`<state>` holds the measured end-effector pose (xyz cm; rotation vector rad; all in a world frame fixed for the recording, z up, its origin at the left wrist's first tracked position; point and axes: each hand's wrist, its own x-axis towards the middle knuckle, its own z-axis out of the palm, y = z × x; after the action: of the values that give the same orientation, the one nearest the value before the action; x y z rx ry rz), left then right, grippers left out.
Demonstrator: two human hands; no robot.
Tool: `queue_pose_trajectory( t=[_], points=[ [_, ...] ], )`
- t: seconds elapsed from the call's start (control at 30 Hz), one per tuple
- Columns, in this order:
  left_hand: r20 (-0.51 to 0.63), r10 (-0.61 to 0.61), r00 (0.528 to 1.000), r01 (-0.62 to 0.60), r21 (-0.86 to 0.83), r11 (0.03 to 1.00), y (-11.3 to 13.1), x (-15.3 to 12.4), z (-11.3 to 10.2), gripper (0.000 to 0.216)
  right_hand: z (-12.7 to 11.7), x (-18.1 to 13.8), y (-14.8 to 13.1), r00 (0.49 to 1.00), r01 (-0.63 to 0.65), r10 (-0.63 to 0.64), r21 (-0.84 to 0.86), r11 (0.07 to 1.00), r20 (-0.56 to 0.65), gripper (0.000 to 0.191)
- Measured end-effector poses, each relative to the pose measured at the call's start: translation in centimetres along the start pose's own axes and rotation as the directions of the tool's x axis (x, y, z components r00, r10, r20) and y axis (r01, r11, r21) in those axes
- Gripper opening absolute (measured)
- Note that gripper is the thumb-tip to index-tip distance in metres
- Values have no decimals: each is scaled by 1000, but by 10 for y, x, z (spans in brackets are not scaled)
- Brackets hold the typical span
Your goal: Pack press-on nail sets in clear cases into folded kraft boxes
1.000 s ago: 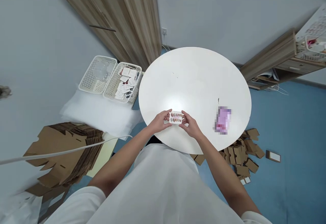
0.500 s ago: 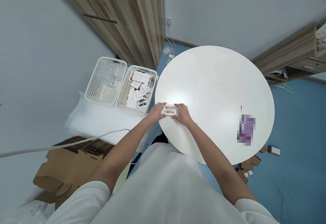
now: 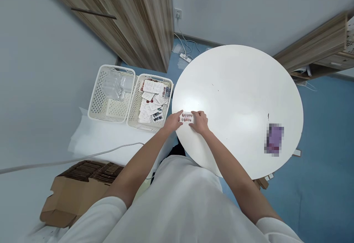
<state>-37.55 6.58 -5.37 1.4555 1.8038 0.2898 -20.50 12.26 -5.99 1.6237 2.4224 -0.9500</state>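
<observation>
A small white card of false nails (image 3: 186,117), two rows in pinkish and brown tones, lies at the near left edge of the white round table (image 3: 238,88). My left hand (image 3: 173,121) grips its left end between thumb and fingers. On the opposite end, my right hand (image 3: 200,122) closes thumb and fingers around the card's short side. Whether a clear case covers the card is too small to tell.
To the left, a white basket (image 3: 129,114) holds many similar nail cards, and another basket (image 3: 95,103) has clear plastic cases. Flattened cardboard boxes (image 3: 74,195) sit lower left. A blurred purple item (image 3: 274,138) rests on the table's right. A white cable (image 3: 110,149) crosses the left.
My view has shifted slightly, so table and baskets sit a little differently. Both hands stay on the nail card; my right fingers look somewhat more curled.
</observation>
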Motion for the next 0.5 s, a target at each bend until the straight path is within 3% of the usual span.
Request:
queue_pose_trajectory(
  t=[0.27,0.37,0.5],
  points=[
    [-13,-2,1000,2,25,1000,0,-5,1,72,-2,-11,-3,1000,-14,13,-28,1000,-14,70],
    [-33,-24,999,25,35,999,-1,-19,6,69,-2,-28,-4,1000,7,-7,-19,1000,-11,62],
    [25,-36,999,34,76,997,-3,-42,17,64,4,-53,-7,998,28,-23,-72,997,65,54]
  ],
)
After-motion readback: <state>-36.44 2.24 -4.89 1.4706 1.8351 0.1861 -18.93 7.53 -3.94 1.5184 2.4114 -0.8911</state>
